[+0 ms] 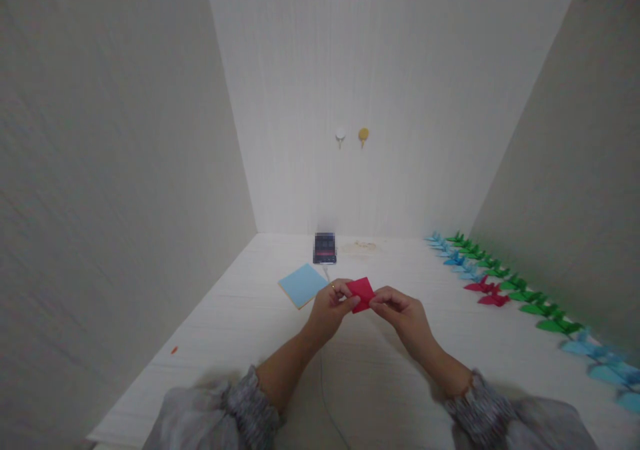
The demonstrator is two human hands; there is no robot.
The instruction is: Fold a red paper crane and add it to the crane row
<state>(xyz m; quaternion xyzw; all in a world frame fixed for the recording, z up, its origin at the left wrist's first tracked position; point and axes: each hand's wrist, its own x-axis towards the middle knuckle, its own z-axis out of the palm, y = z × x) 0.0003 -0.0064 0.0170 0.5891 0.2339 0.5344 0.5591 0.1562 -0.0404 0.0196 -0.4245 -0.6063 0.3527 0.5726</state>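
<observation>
A small folded red paper (361,293) is held above the white desk (240,330), between both hands. My left hand (330,307) pinches its left side, fingers closed, with a ring on one finger. My right hand (400,310) pinches its right lower edge, fingers also closed. Both forearms reach in from the bottom in grey patterned sleeves.
A stack of blue square paper (303,285) lies just left of the hands. A phone (325,248) stands behind it, with a thin cable running toward me. Rows of folded paper cranes, green (520,293), blue (453,253) and red (487,292), line the right wall. Two hooks (352,135) hang on the back wall.
</observation>
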